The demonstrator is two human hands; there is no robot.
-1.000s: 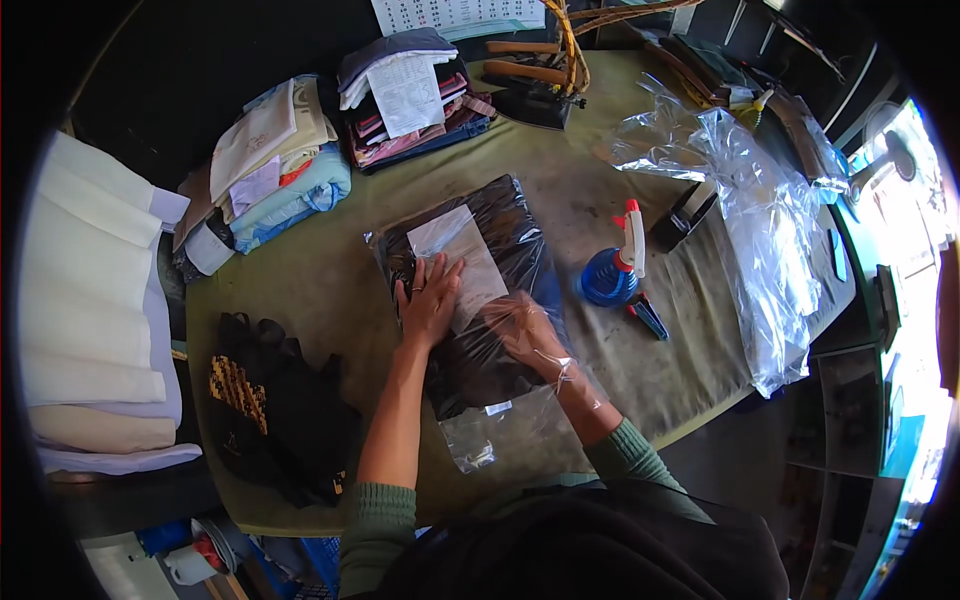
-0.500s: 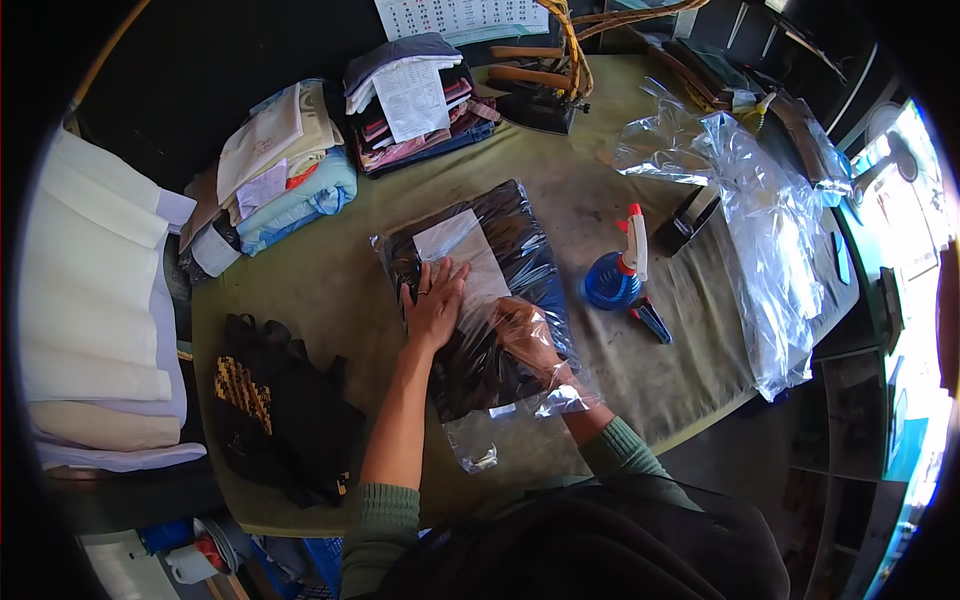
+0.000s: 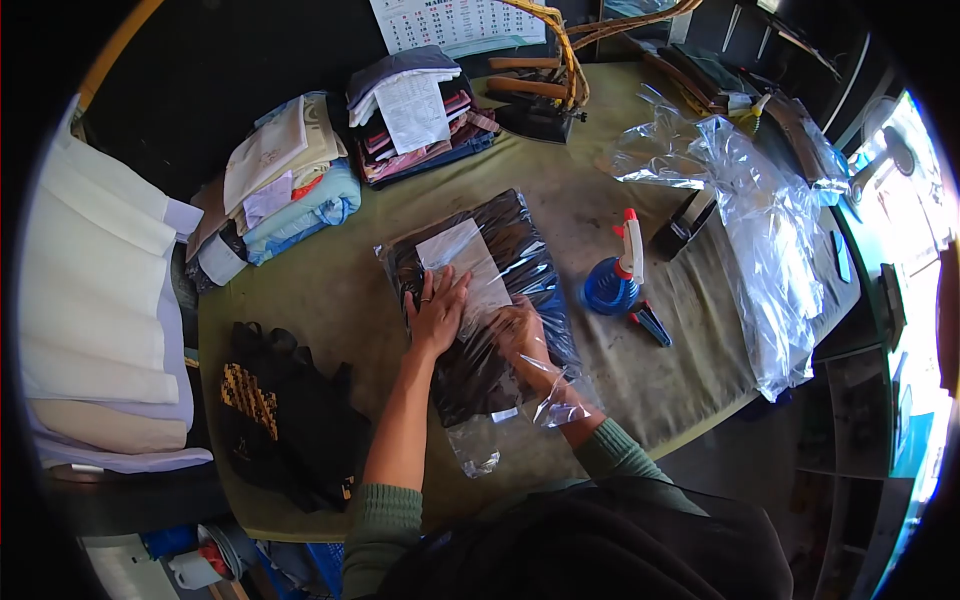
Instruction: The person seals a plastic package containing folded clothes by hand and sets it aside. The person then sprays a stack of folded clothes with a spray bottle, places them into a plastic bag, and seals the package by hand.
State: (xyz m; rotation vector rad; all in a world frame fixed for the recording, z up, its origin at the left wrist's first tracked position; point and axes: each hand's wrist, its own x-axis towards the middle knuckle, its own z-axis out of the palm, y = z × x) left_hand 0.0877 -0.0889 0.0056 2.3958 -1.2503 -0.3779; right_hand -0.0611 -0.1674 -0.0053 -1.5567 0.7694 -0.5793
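A dark folded garment lies in a clear plastic bag on the padded table, the bag's mouth toward me. A white paper slip rests on the garment, under the plastic. My left hand lies flat on the bag, fingers spread over the slip's left edge. Reaching through the bag's mouth, my right hand is inside the plastic, its curled fingers at the slip's lower right edge. Those fingertips are partly hidden.
A blue spray bottle and a stapler stand right of the bag. Clear plastic bags cover the right side. A black bag lies left. Folded clothes, another clothes stack and an iron are behind.
The view has shifted slightly, so the table's contents sit a little lower. Both hands keep nearly the same places on the bag; the right fingers stay by the slip.
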